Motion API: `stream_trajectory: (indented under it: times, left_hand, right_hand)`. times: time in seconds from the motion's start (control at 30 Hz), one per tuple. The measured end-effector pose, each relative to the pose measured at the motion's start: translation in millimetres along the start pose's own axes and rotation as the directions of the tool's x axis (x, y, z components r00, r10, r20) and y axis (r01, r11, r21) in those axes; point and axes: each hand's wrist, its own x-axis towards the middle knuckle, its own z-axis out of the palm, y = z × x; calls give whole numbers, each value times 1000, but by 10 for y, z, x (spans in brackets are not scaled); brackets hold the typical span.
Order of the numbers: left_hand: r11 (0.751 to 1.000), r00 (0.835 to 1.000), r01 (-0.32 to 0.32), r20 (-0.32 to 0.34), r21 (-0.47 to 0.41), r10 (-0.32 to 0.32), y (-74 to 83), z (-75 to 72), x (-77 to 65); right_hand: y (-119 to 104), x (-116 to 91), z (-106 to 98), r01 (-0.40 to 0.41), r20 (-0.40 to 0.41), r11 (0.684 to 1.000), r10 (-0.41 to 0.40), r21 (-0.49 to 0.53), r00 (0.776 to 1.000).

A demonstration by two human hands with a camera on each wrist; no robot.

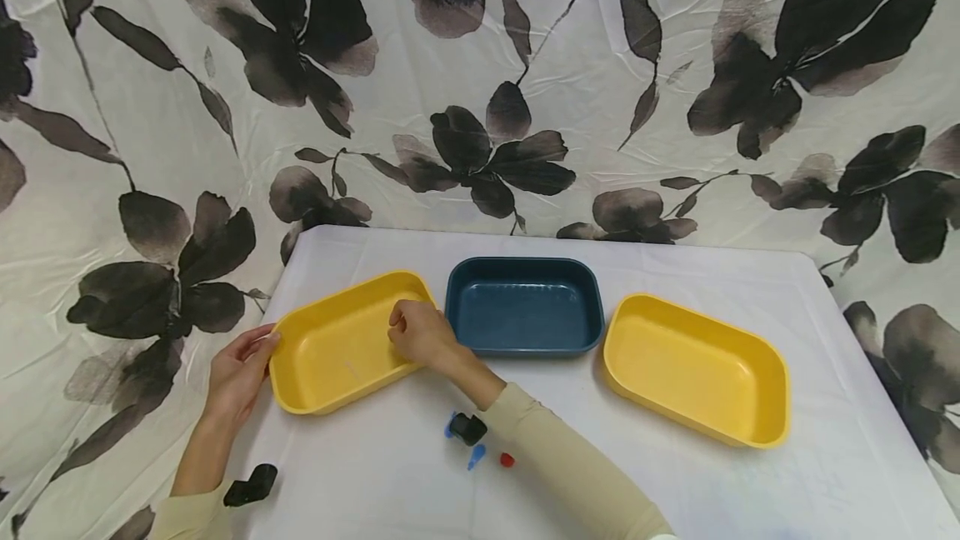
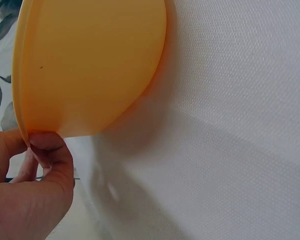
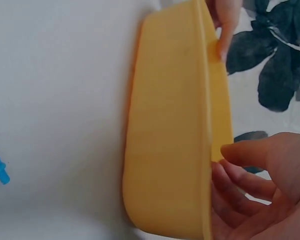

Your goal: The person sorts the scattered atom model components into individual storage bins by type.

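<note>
At the left stands a shallow yellow tray (image 1: 337,390) with rounded corners. My left hand (image 1: 238,377) pinches the rim at its left end; the left wrist view shows the thumb and fingers of that hand (image 2: 40,185) on the tray edge. My right hand (image 1: 423,332) reaches over the tray's right end, fingers loosely bent. In the right wrist view, the right hand (image 3: 275,180) has its thumb and fingertips close together just inside the rim, with no object visible between them. A faint whitish mark (image 1: 352,369) shows on the tray floor.
A dark blue tray (image 1: 525,348) stands at the middle, and another yellow tray (image 1: 697,373) to its right. Near my right forearm lie a small blue piece with a narrow tip (image 1: 477,457) and a small red piece (image 1: 507,460). Another blue bit (image 1: 449,426) is partly hidden by the black wrist camera (image 1: 469,429).
</note>
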Motion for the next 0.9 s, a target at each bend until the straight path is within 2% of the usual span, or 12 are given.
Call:
stream_trajectory:
  times: [0.17, 0.33, 0.47, 0.7, 0.9]
  left_hand:
    - [1000, 1000, 1, 5, 11, -1, 1, 0, -6]
    - [1000, 1000, 11, 7, -4, -11, 7, 5, -4]
    - [999, 1000, 22, 7, -23, -22, 14, 10, -2]
    - [1000, 1000, 5, 18, -3, -5, 13, 9, 9]
    - [999, 1000, 17, 11, -38, -16, 6, 10, -4]
  right_hand:
    - [7, -57, -65, 2, -17, 997, -1, 82, 1000]
    - [35, -142, -136, 39, -53, 987, -31, 157, 998]
    - [67, -208, -197, 48, -86, 980, -32, 195, 996]
    - [143, -312, -305, 49, -106, 962, -22, 267, 994]
    - [206, -415, -371, 76, -131, 954, -39, 290, 991]
